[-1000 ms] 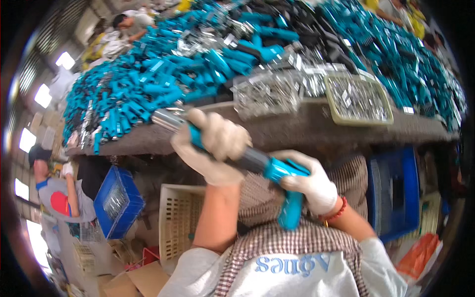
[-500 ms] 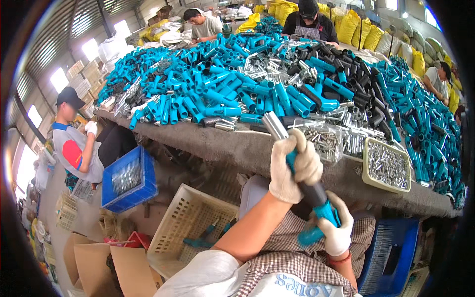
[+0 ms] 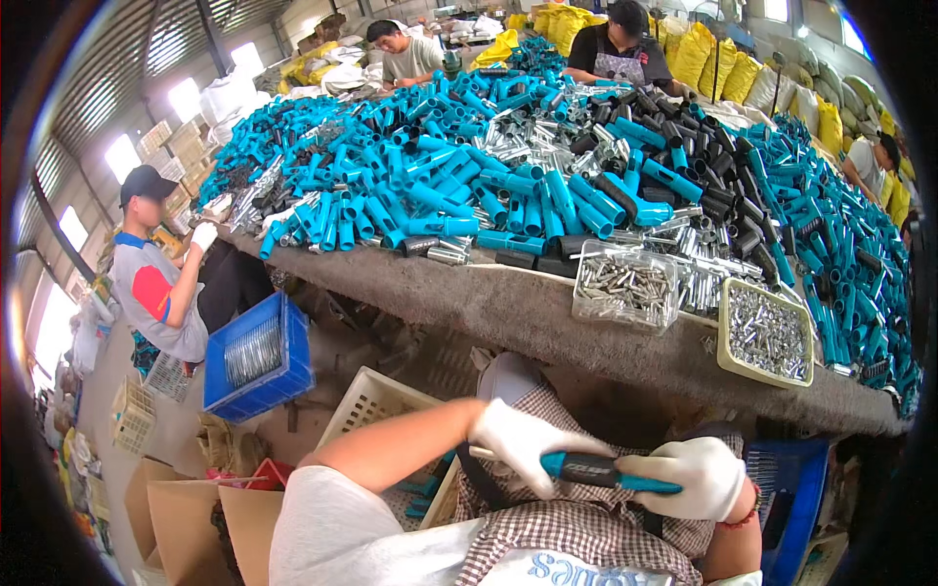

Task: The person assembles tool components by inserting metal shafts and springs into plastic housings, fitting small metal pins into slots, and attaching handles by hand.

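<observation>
A teal-and-black tubular handle (image 3: 588,470) lies nearly level across my lap, in front of the checked apron (image 3: 547,532). My right hand (image 3: 696,479), in a white glove, is closed round its right end. My left hand (image 3: 523,446), also gloved and slightly blurred, wraps the other end with thumb and fingers on either side. A pale tip shows just left of that hand; the part between is hidden by the glove. Beyond my hands, on the table edge, stand a clear box of small metal parts (image 3: 625,285) and a cream tray (image 3: 724,327) of similar pieces.
The table (image 3: 469,298) bears heaped teal tubes (image 3: 430,186), black sleeves and silver tubes. A cream crate (image 3: 366,396) stands by my left arm. Blue crates stand at left (image 3: 293,366) and right (image 3: 811,469). Cardboard boxes (image 3: 186,527) are lower left. Several people sit around the table.
Both hands have come down from near the table edge to my lap. The handle has swung from steeply upright to nearly level, its silver end now mostly covered by my left hand.
</observation>
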